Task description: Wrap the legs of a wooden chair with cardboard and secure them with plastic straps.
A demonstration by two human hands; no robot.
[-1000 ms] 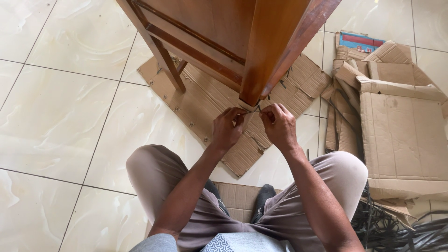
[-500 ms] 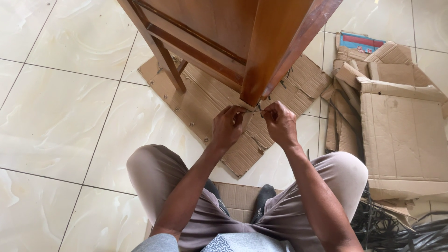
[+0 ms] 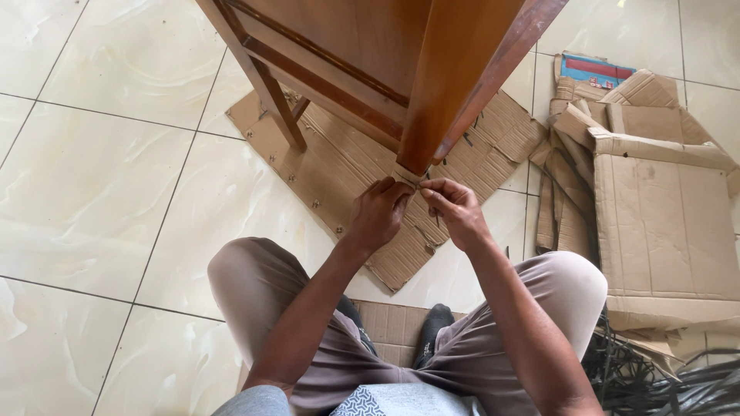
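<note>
Pinching at the foot of a glossy, reddish-brown wooden furniture leg (image 3: 432,100), both hands meet just below its squared, pale-wrapped bottom end. The left hand (image 3: 379,214) is curled, knuckles up, its fingertips bunched against the leg's foot; whether it grips anything there is hidden by the fingers. The right hand (image 3: 456,209) is closed in a pinch, thumb and forefinger pressed together on a thin dark strand (image 3: 433,218) that is too fine to make out clearly. Both forearms run straight forward from bent knees in smooth taupe trousers (image 3: 570,289). Under the leg lies a flat sheet of corrugated cardboard (image 3: 339,166), ribbed, matte brown, studded along its edge with small metal staples. A second, slimmer leg (image 3: 274,104) stands on the same sheet, further off to the left. To the right sits a heap of flattened cardboard boxes (image 3: 663,223), creased and torn, and beside it a tangle of dark straps (image 3: 655,381). Glossy cream marbled floor tiles (image 3: 100,192) surround everything.
</note>
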